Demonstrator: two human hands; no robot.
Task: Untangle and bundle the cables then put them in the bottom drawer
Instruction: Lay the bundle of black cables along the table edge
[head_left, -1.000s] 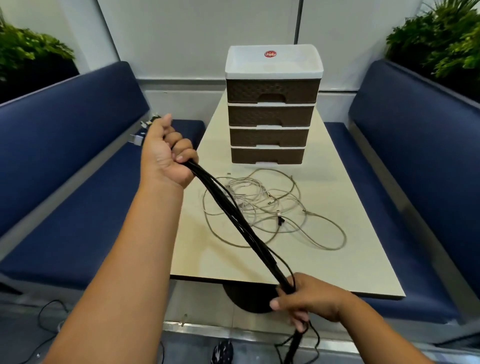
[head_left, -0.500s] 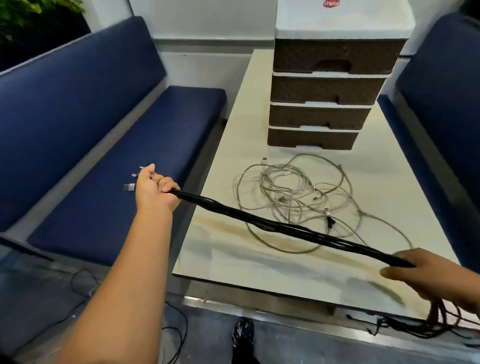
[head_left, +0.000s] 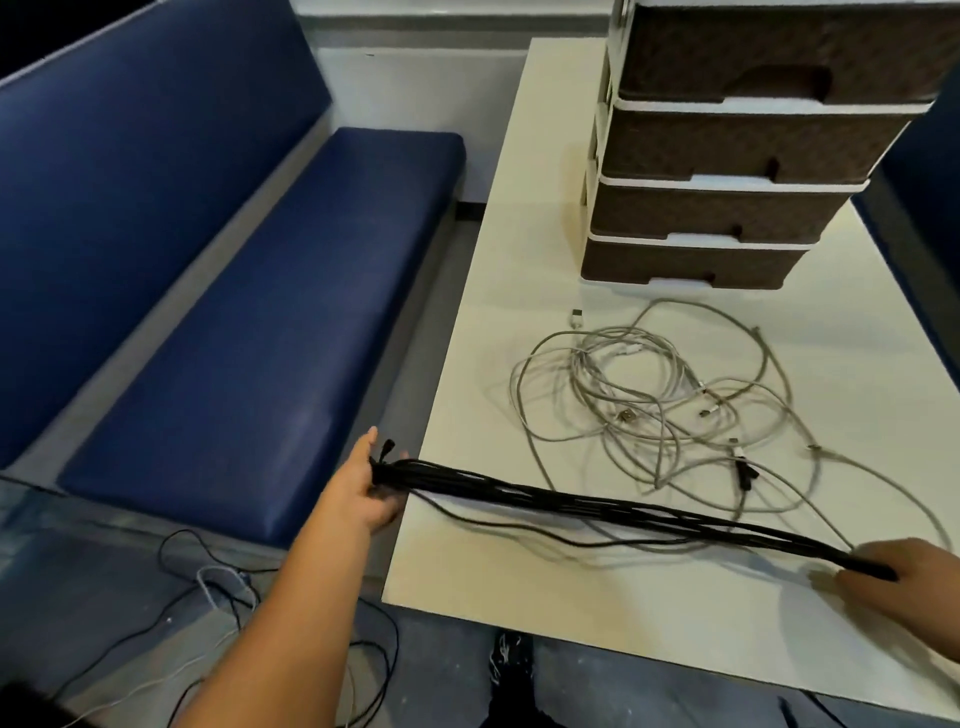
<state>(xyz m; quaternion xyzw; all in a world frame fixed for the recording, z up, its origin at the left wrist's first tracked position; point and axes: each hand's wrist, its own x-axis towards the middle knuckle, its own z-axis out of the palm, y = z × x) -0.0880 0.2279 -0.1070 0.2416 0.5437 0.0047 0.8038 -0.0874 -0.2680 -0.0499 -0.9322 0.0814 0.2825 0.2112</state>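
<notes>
A bunch of black cables (head_left: 597, 506) stretches low across the near part of the cream table (head_left: 675, 623). My left hand (head_left: 366, 486) holds its plug end just off the table's left edge. My right hand (head_left: 904, 574) grips the other end near the right side. Behind the black bunch lies a loose tangle of grey-white cables (head_left: 654, 400). A brown drawer unit (head_left: 727, 156) stands at the back of the table, and its bottom drawer (head_left: 685, 262) is closed.
A blue bench seat (head_left: 249, 332) runs along the left of the table. Loose black and white cables (head_left: 218, 597) lie on the floor below my left arm. My shoe (head_left: 511, 657) shows under the table's front edge.
Both hands have lowered the black bunch from a steep diagonal to nearly flat above the table. My right hand moved far right, and my view has tilted down and left.
</notes>
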